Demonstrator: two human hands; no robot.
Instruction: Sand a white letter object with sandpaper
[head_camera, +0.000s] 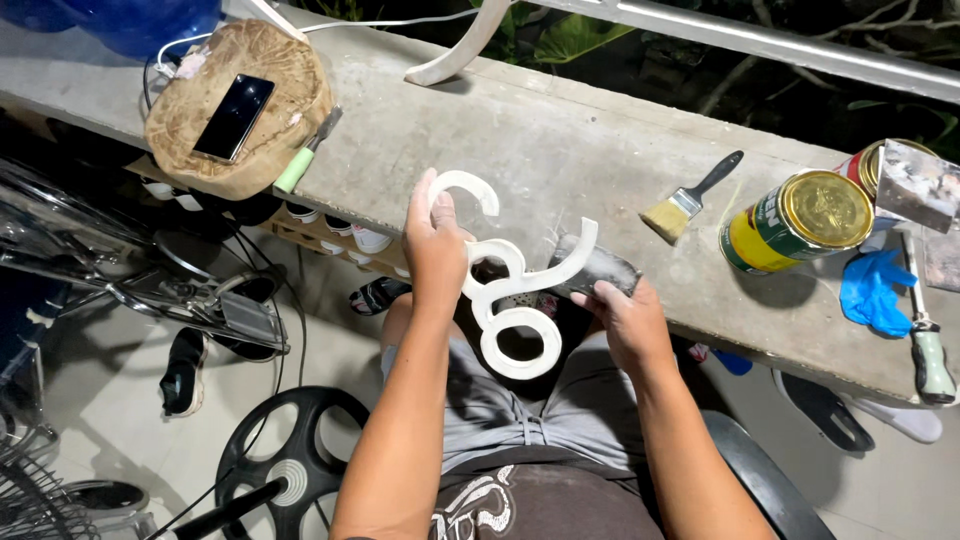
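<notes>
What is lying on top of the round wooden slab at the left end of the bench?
A dark phone lies face up on the wooden slab, with a white cable bunched at its far left edge. The wood under the phone is covered.

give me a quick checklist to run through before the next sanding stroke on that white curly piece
1. Left hand grips the white scroll-shaped piece at its upper curl: ok.
2. Right hand holds the grey sanding block against the piece's upper arm: ok.
3. Piece supported: held in the air over the lap, only near the concrete bench edge: not ok.
4. Left fingers clear of the block: ok.
5. Paint cans and brush out of the stroke: ok.
6. Grit left on the block: cannot tell.
</notes>
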